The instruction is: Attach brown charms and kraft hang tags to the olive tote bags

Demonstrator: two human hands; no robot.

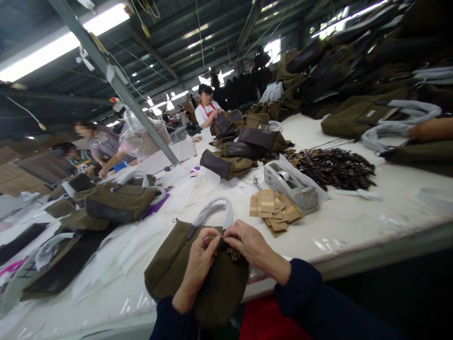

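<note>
On tabletop [339,231], bag [221,285], handle [215,204] forward

Workshop: heaped handbags [120,202], strip lights [38,55] overhead

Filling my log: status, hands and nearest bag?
Left hand, right hand: pinching together by handle. Olive bag at table edge. Tan cards beyond, not blocking.
</note>
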